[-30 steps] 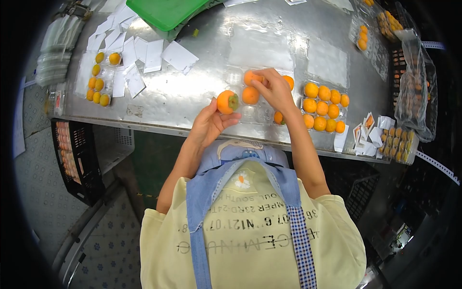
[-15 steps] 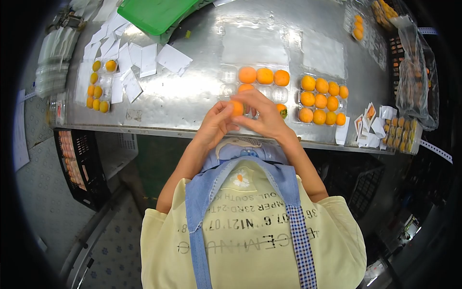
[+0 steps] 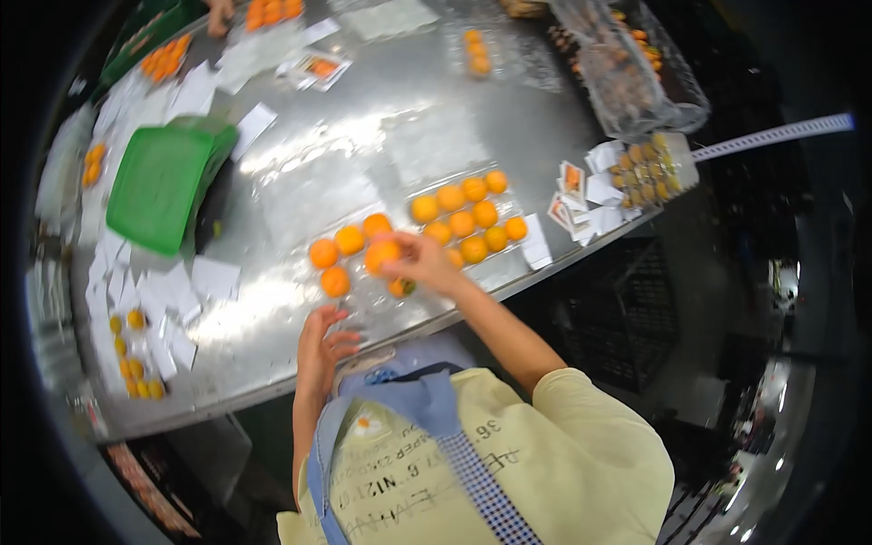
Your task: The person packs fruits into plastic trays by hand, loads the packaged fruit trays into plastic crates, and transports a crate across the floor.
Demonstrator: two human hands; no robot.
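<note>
My right hand (image 3: 425,262) pinches an orange persimmon (image 3: 382,258) above a clear compartmented plastic tray (image 3: 361,297). In that tray several persimmons sit along the far row and at the left, and one persimmon (image 3: 401,287) showing green lies below my right hand. Near the tray's front left corner, my left hand (image 3: 320,352) is open, fingers apart and holding nothing. Just right of it stands a second clear tray, filled with rows of orange persimmons (image 3: 461,222). Transparent lids lie folded back behind both trays.
A green plastic basin (image 3: 156,189) stands on the metal table at left, with white paper pieces (image 3: 216,276) around it. Picture cards (image 3: 572,186) and a box of small fruit (image 3: 652,169) lie at right. Another person's hand (image 3: 219,16) shows at the far edge.
The view has turned and shifted. Both hands were together around a persimmon; now they are apart, the right holding the persimmon over the tray and the left holding nothing.
</note>
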